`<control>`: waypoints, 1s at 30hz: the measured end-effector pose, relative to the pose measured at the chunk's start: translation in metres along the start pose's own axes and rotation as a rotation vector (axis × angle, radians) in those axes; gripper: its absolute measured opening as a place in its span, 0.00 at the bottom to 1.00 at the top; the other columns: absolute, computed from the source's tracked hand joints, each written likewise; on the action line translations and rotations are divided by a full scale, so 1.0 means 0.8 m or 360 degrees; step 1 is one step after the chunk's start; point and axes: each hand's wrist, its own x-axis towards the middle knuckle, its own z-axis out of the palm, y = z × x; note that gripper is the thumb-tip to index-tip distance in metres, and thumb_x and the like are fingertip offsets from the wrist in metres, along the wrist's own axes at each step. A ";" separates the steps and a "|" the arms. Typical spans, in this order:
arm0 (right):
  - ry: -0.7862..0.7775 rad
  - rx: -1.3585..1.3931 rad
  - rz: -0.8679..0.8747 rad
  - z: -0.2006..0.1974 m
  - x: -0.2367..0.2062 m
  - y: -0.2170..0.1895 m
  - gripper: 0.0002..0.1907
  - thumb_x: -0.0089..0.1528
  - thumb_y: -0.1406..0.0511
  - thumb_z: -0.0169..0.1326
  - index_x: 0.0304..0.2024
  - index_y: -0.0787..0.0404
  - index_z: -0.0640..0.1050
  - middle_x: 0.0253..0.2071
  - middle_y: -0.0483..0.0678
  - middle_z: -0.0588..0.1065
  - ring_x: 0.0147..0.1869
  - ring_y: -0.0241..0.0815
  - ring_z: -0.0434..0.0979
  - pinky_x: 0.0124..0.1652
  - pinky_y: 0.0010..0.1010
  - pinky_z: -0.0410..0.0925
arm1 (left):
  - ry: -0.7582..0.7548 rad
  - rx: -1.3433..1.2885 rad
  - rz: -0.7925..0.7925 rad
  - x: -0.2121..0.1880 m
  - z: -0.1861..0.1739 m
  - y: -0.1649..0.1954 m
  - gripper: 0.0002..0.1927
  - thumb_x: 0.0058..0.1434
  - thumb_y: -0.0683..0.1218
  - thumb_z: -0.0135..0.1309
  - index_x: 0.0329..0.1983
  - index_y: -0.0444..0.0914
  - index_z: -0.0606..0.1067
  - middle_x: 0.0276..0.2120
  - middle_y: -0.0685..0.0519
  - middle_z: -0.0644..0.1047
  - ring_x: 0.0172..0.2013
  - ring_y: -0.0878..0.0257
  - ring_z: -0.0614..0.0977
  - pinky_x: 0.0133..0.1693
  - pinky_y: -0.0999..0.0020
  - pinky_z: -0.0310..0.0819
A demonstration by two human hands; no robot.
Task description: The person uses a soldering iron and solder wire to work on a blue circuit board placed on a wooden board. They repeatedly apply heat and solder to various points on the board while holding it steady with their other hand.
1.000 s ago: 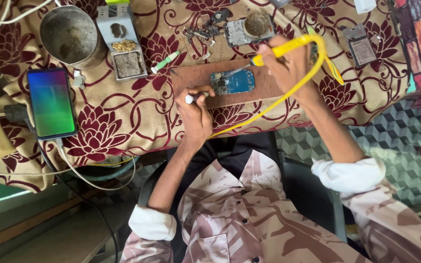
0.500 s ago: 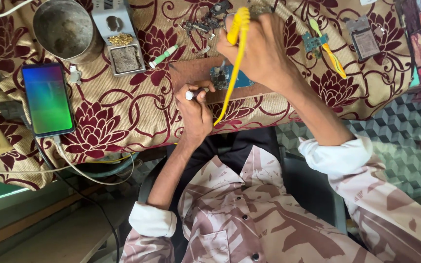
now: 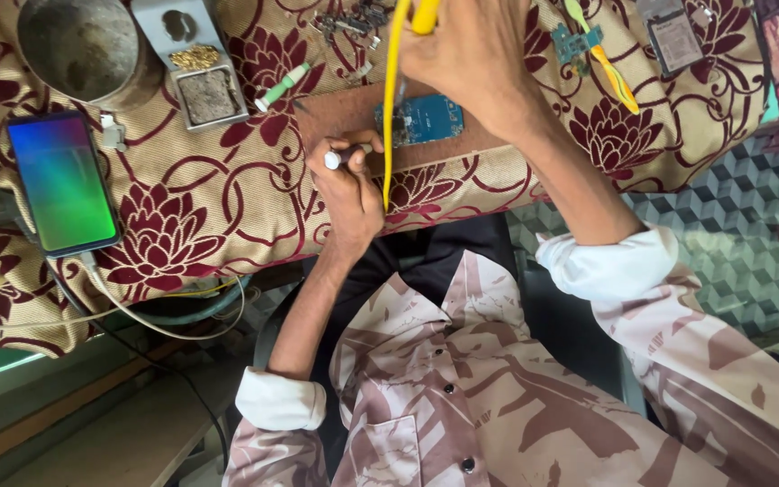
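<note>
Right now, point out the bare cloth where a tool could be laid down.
Freest patch: the flowered cloth between the phone and the left hand, below the sponge tray. Another lies right of the right hand, under the yellow tweezers. It is crowded around the blue circuit board.

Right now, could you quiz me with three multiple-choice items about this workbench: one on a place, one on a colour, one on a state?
1. Where does the small blue circuit board lie?
A. on the brown wooden block
B. inside the metal pot
C. on the floor

2. What colour is the tool cord by the right hand?
A. black
B. yellow
C. white

3. The smartphone screen is:
A. dark
B. cracked
C. lit

Answers: 1 A, the board rests on the block; 2 B, the cord is bright yellow; 3 C, the screen glows green and blue.
</note>
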 end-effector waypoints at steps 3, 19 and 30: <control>-0.0380 0.0104 0.0338 0.013 0.006 -0.004 0.08 0.66 0.63 0.55 0.35 0.60 0.72 0.26 0.48 0.69 0.30 0.47 0.69 0.40 0.47 0.63 | 0.0015 0.0102 0.0039 -0.005 0.000 -0.004 0.07 0.81 0.43 0.36 0.54 0.33 0.58 0.41 0.44 0.78 0.36 0.58 0.76 0.45 0.62 0.67; 0.0111 -0.0021 -0.0186 0.045 -0.010 0.047 0.10 0.70 0.64 0.61 0.42 0.65 0.77 0.36 0.52 0.69 0.42 0.47 0.68 0.46 0.43 0.65 | -0.0012 -0.0197 -0.0079 -0.009 0.006 -0.018 0.08 0.81 0.44 0.33 0.54 0.35 0.53 0.40 0.46 0.78 0.22 0.69 0.67 0.29 0.75 0.62; 0.0200 0.0059 -0.0387 0.019 -0.005 0.044 0.16 0.65 0.71 0.60 0.24 0.62 0.70 0.24 0.45 0.67 0.36 0.44 0.66 0.42 0.43 0.64 | 0.0009 -0.0150 -0.0081 -0.006 0.005 -0.018 0.08 0.81 0.45 0.32 0.56 0.36 0.54 0.38 0.46 0.79 0.27 0.67 0.71 0.35 0.71 0.65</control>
